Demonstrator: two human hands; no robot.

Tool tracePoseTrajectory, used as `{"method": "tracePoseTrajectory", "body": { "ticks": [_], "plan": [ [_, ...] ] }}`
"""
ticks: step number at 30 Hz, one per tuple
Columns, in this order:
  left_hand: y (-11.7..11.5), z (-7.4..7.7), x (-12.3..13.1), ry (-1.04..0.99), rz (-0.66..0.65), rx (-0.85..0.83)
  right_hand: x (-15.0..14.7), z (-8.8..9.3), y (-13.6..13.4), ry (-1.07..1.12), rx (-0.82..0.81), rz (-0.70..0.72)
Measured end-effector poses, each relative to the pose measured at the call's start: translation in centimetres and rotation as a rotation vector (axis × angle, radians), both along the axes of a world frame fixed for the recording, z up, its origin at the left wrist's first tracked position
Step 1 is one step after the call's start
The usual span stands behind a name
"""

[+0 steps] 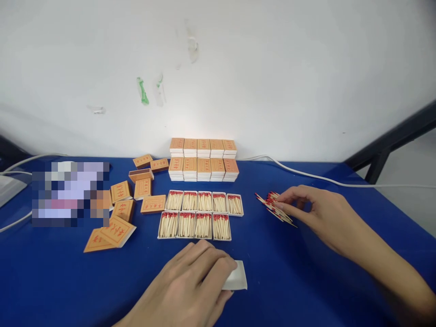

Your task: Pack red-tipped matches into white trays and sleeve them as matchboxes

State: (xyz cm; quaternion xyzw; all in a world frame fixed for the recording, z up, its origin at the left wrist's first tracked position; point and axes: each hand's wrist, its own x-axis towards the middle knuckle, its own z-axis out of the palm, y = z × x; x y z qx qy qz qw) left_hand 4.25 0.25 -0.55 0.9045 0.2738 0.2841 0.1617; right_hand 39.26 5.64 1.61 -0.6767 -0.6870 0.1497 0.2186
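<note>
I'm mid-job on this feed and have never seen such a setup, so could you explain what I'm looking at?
There is no machine: a person works bare-handed, filmed by a camera worn on the head. The left hand holds a small white piece, seemingly a tray. The right hand has fingertips at a loose pile of red-tipped matches. On the blue table, two rows of match-filled trays lie centrally, stacked matchboxes behind them; loose orange boxes or sleeves lie to the left.
</note>
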Motion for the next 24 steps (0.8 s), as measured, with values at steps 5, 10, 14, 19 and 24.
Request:
{"method": "tracePoseTrajectory", "body": {
  "ticks": [5,10,14,19,24],
  "plan": [
    [-0.15,-0.02,-0.06,0.001,-0.001,0.016,0.09,0.41,0.05,0.021,0.001,-0.026],
    [-0.23,0.2,0.0,0.022,0.005,0.012,0.15,0.75,-0.04,-0.012,0.047,-0.074],
    [-0.27,0.28,-0.08,0.052,0.012,0.034,0.08,0.36,-0.11,-0.028,0.072,-0.071],
    [-0.18,0.29,0.09,0.045,0.022,0.03,0.02,-0.08,0.08,-0.037,0.074,-0.074],
    [-0.37,0.5,0.2,0.058,0.013,-0.002,-0.54,0.8,-0.19,-0.002,0.153,-0.149]
  ]
}}
